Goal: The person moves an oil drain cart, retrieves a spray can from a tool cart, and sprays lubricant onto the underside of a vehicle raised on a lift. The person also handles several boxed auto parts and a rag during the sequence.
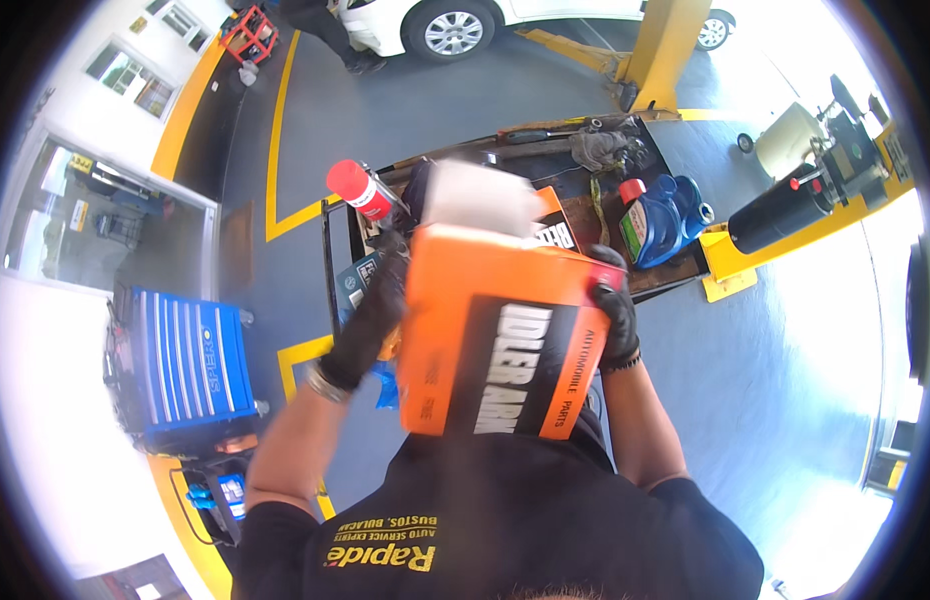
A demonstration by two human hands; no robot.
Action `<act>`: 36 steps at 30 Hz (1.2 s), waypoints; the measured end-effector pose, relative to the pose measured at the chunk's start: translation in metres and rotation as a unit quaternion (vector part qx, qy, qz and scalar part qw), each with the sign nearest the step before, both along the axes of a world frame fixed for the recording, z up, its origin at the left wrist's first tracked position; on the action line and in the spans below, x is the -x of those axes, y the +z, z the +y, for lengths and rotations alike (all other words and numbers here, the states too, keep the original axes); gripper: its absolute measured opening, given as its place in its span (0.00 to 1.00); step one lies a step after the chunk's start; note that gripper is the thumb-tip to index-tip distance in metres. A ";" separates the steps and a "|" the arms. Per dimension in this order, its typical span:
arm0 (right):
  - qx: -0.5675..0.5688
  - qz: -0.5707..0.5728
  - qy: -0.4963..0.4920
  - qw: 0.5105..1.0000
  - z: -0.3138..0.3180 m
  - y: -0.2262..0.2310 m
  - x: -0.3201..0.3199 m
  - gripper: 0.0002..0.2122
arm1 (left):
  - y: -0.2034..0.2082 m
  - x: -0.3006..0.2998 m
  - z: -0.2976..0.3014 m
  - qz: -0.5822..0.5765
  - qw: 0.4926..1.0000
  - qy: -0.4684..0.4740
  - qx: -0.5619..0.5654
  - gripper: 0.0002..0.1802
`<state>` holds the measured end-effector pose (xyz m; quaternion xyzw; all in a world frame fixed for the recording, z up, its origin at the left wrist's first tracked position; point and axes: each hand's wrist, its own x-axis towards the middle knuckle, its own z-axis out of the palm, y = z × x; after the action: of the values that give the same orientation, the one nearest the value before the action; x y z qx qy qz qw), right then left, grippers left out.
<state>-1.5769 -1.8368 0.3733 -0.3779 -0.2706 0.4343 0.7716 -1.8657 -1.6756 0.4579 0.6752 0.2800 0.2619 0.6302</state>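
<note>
Close in front of my chest, an orange cardboard box (455, 340) with a black panel is held up between my two black-gloved hands. Its pale top flap (475, 197) stands up, blurred; the inside of the box is hidden. My left hand (383, 295) is closed against the box's left side, fingers partly out of sight. On the opposite side my right hand (615, 318) wraps round the edge near the upper corner, beside a small red patch. Behind the box, a second orange and black box (557, 222) shows in part.
A dark, cluttered work tray (575, 165) carries a red-capped spray can (360, 190), a blue bottle (660, 225) and a grey rag (600, 150). A blue tool cabinet (190, 355) stands left. Beyond are a yellow lift post (668, 55), a white car (545, 8) and a person's legs (330, 30).
</note>
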 end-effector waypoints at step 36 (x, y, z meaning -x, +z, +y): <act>0.144 -0.462 0.073 0.872 0.098 -0.151 -0.134 0.20 | -0.131 -0.063 -0.034 -0.059 0.930 0.247 0.266 0.43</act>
<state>-1.4434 -1.7388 0.2222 -0.6219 -0.5575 0.2994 0.4614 -1.8031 -1.7099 0.3270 0.3753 0.4599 0.3642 0.7176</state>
